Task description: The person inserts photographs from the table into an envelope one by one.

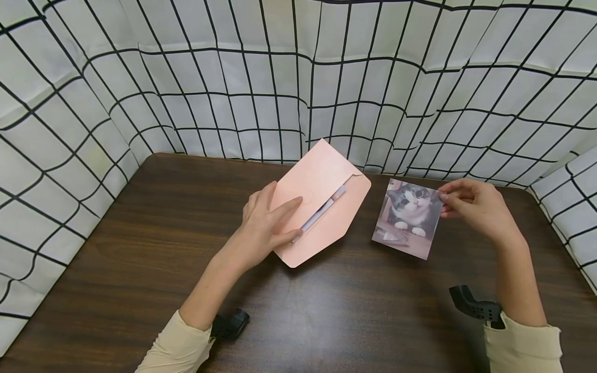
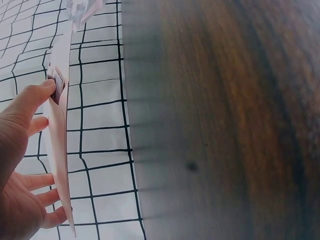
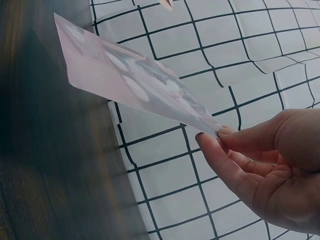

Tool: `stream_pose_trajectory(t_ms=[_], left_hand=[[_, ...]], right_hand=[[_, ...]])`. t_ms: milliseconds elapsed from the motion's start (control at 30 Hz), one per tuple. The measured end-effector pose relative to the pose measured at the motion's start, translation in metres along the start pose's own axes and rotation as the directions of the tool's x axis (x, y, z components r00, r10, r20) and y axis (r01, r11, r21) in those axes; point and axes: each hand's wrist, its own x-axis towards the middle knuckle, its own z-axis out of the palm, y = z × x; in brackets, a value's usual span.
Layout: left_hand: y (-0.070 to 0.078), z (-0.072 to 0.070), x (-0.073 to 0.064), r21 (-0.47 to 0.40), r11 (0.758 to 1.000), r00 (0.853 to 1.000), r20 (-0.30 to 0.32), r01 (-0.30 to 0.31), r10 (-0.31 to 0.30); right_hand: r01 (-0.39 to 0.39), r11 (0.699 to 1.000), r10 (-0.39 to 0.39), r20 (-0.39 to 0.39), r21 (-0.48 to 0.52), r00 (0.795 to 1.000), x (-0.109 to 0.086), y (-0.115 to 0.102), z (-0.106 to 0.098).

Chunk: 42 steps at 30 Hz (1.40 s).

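A pink envelope (image 1: pixel 322 176) has its flap (image 1: pixel 326 233) folded open toward the person, and the edges of pale papers (image 1: pixel 324 208) show in its slot. My left hand (image 1: pixel 261 223) grips the envelope by its left side, with the thumb at the slot. In the left wrist view the envelope (image 2: pixel 59 135) appears nearly edge-on between thumb and fingers. To its right, a square card (image 1: pixel 410 217) with a cat picture is pinched at its upper right corner by my right hand (image 1: pixel 480 204). The right wrist view shows thumb and forefinger on the corner of this card (image 3: pixel 135 80).
A dark brown wooden table (image 1: pixel 140 259) lies under both hands. White cloth (image 1: pixel 261 72) with a black grid closes off its back and sides. Each wrist wears a black camera mount, the right one (image 1: pixel 475 305) standing out toward the middle.
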Motion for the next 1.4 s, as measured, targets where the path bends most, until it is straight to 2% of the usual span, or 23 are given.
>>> stream_pose_trajectory(t_ms=[733,1000,1400], left_hand=[[-0.001,0.0,-0.001,-0.012,1.0,1.0,-0.007,0.002,-0.002],[-0.002,0.001,-0.001,-0.007,1.0,1.0,0.016,0.018,-0.018],[-0.002,0.002,-0.001,-0.002,1.0,1.0,0.014,0.008,-0.008]], right_hand=[[0.024,1.0,-0.024,-0.006,0.02,1.0,-0.004,-0.014,0.004],[0.042,0.999,-0.042,-0.006,0.025,0.999,-0.006,-0.02,0.005],[0.058,0.998,-0.058,-0.001,0.036,0.998,-0.009,-0.029,0.007]])
